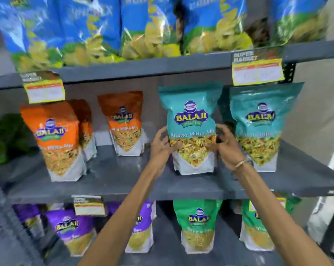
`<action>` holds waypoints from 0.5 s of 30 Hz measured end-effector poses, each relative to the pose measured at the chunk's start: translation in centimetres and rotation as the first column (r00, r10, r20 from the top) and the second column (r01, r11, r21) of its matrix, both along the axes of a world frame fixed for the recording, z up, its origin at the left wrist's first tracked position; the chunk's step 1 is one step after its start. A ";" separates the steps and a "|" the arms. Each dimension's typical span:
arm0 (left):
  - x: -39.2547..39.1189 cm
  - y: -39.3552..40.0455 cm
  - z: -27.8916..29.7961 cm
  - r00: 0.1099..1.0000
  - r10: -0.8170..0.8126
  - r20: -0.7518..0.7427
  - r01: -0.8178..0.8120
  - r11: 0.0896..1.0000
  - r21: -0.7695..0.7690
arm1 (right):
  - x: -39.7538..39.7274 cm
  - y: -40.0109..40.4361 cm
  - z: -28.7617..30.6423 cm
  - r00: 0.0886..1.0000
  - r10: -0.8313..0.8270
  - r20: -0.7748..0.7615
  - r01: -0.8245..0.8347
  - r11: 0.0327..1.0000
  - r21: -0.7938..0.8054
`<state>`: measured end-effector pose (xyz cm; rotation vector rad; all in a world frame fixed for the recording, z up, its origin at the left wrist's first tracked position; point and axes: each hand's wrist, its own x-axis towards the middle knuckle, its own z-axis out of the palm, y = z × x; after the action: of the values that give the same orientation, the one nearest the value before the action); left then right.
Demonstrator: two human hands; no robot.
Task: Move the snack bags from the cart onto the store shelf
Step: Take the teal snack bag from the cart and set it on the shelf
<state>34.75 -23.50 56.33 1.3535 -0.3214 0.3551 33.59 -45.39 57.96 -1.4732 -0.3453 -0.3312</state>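
Observation:
A teal Balaji snack bag [191, 120] stands upright on the middle grey shelf [124, 181]. My left hand [162, 146] grips its left edge and my right hand [226, 144], with a bracelet at the wrist, grips its right edge. The bag's base rests on the shelf board. A second teal bag [258, 127] stands just to its right. Orange bags [56, 141] stand at the left of the same shelf, one further back [124, 123]. The cart is out of view.
Blue and yellow chip bags [143, 25] fill the top shelf. Purple bags [72, 229] and green bags [197, 225] stand on the lower shelf. Yellow price tags [256, 72] hang from the shelf edges. A grey wall runs along the right.

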 end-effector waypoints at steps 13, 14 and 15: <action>0.7 -0.7 -2.5 0.997 0.034 -0.074 -0.028 0.996 0.087 | 1.7 0.1 -4.7 0.987 -0.139 -0.076 0.133 0.988 -0.073; -0.2 -0.7 -2.7 0.996 0.061 -0.065 -0.056 0.995 0.080 | 0.8 0.4 -5.1 0.977 -0.209 -0.049 0.204 0.974 -0.093; -1.3 -0.6 -2.9 0.994 0.094 -0.051 -0.091 0.994 0.064 | -0.3 0.9 -5.5 0.957 -0.291 0.008 0.291 0.951 -0.101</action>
<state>33.45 -24.13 53.40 1.4395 -0.2265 0.3874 33.29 -44.44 52.47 -1.6279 -0.1387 -0.5510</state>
